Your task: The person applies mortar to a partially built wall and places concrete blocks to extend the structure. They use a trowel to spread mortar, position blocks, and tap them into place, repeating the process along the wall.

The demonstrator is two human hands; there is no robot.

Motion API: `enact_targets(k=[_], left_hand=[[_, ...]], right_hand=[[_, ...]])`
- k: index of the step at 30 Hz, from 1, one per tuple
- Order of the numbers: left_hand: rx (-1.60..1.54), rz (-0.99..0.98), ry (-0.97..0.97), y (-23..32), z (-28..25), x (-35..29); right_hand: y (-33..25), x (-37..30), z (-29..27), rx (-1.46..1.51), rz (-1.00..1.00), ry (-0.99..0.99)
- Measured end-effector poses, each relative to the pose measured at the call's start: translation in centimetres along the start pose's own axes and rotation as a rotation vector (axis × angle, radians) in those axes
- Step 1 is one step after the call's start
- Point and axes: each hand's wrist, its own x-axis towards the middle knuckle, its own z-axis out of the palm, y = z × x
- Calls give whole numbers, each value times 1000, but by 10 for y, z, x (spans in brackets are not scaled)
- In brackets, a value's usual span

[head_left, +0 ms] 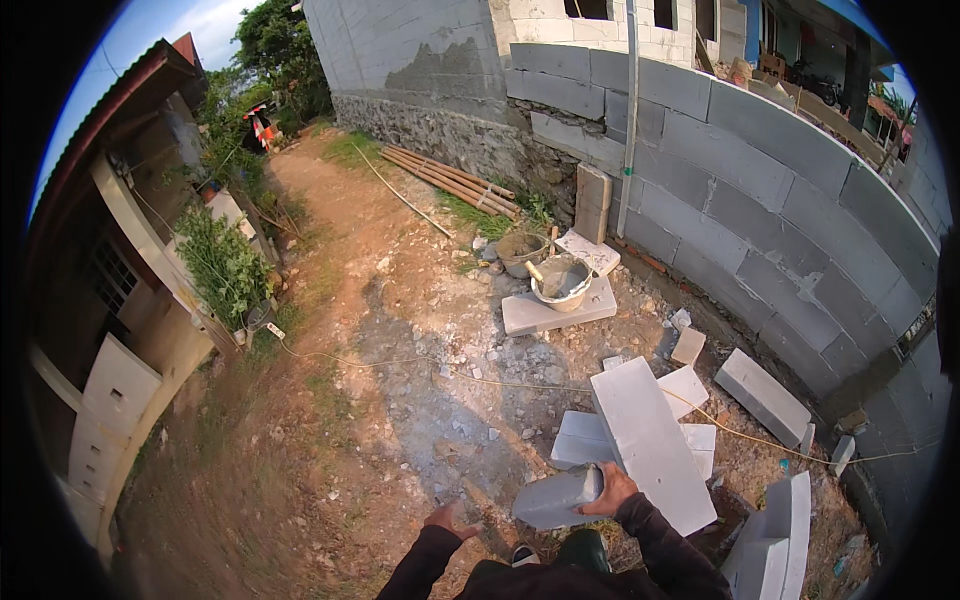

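Note:
A short grey lightweight concrete block (pixel 548 504) is just in front of my legs. My right hand (pixel 612 490) is closed around its right end, thumb and fingers gripping the edge. To the left of the block, apart from it, my left hand (pixel 452 520) holds nothing, with its fingers spread. A long pale block (pixel 655 440) lies slanted over other blocks beside my right hand. Beneath it shows part of another pale block (pixel 580 440). My right forearm passes in front of the long block's lower part.
A grey block wall (pixel 740 190) runs along the right. A bucket of mortar (pixel 562 284) with a trowel stands on a flat block (pixel 535 315). A yellowish cord (pixel 480 380) crosses the rubble ground. More blocks (pixel 765 395) lie right; bamboo poles (pixel 450 180) lie farther off.

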Motion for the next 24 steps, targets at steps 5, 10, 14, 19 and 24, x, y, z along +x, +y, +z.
enact_targets(k=[5,10,14,19,24], left_hand=[[87,248,55,66,-70,38],[-140,356,91,49,-132,101],[-208,335,342,27,-168,179],[-352,163,495,-9,-242,253],[-863,-93,902,-61,-296,294]], right_hand=[[-95,88,14,75,-345,-184],[-169,190,8,123,-629,-329],[-203,311,8,131,-587,-542],[-250,452,15,108,-875,-367],[-245,544,-15,305,-551,-402]])
